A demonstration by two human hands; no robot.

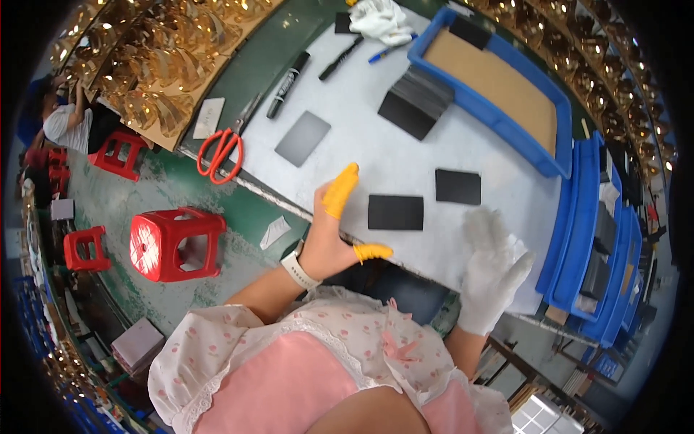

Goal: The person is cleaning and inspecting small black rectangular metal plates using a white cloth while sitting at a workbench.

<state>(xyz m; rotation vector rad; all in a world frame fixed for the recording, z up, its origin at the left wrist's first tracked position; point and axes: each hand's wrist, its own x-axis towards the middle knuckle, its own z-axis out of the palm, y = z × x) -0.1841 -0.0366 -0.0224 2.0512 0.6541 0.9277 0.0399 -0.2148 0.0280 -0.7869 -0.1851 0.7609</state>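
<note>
I see a black card (395, 212) lying flat near the table's front edge, long axis left-right, just right of the left hand (329, 235), the nearer one, fingers spread and empty. The gloved right hand (491, 267) hovers open beyond. White table sheet (361, 123), blue tray (499, 126), green floor (181, 188).

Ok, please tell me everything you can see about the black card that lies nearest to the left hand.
The black card is a flat, thin rectangle with a matte, dark surface, plain as far as the picture shows. It lies flat on the white table, near its front edge, long side roughly along that edge. The left hand, wearing orange finger covers, hovers just beside it without touching. A second similar card lies apart, further right.
</note>
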